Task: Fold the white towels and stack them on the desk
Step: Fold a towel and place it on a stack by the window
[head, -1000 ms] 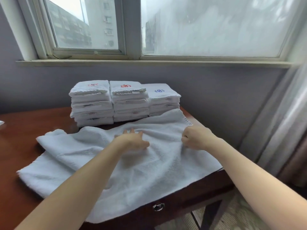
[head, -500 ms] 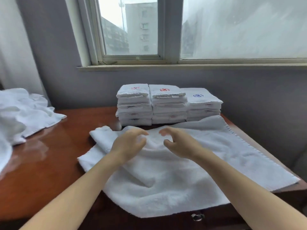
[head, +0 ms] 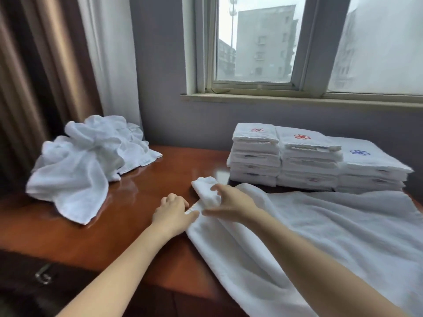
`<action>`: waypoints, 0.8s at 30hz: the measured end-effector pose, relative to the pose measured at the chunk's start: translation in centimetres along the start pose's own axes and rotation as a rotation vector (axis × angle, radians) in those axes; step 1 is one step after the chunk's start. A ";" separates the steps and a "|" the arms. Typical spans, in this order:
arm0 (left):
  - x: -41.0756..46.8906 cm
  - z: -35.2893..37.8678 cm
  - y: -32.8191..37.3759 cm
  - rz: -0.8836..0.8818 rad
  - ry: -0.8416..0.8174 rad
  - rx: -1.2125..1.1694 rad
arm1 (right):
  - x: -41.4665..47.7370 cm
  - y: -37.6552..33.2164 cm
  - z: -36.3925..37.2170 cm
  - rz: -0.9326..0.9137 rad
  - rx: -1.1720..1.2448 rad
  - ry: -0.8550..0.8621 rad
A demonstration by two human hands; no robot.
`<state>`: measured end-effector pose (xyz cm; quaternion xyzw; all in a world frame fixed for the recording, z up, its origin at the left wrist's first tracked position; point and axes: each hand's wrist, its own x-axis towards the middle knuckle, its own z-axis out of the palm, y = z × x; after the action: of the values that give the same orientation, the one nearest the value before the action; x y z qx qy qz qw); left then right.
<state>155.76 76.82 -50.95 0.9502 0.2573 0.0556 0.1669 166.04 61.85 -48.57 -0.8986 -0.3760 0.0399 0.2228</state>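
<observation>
Towel (head: 320,236) end within half-curled right fingers (head: 217,187); left fingers (head: 179,200) pinching its edge

Hotel-like room: embroidered towel stacks (head: 306,161), desk (head: 142,179), curtains (head: 45,76).

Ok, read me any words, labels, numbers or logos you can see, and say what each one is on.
No readable words or numbers anywhere.
Left folded stack, top towel: red embroidered pinwheel emblem, no letters.
Middle folded stack: red pinwheel emblem.
Right folded stack: blue pinwheel emblem.
Small tags on folded edges: too blurred to read.
Spread towel: no marking visible.
</observation>
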 end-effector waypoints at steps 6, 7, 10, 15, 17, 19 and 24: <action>0.0 -0.5 0.5 0.070 0.045 -0.042 | 0.9 1.4 -0.6 0.074 0.181 0.224; 0.1 -0.7 0.5 0.069 0.072 -0.097 | 0.9 1.9 -1.1 0.105 0.256 0.290; 0.3 -1.5 0.4 0.051 0.159 -0.267 | 0.6 3.8 -2.7 0.168 0.243 0.370; 0.1 -2.3 0.7 0.068 0.278 -0.347 | -0.1 5.4 -3.3 0.149 0.118 0.292; -0.2 -2.7 0.8 0.055 0.291 -0.326 | -0.2 5.1 -2.9 0.118 0.107 0.272; -0.5 -3.1 0.6 0.048 0.302 -0.278 | -0.3 4.6 -2.6 0.080 0.129 0.254; -1.1 -4.9 -1.0 -0.043 0.273 -0.069 | -0.7 3.8 -2.2 -0.007 0.199 0.128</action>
<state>153.36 78.51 -46.75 0.9217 0.2958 0.1895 0.1643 168.61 58.22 -48.34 -0.8714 -0.3582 0.0190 0.3345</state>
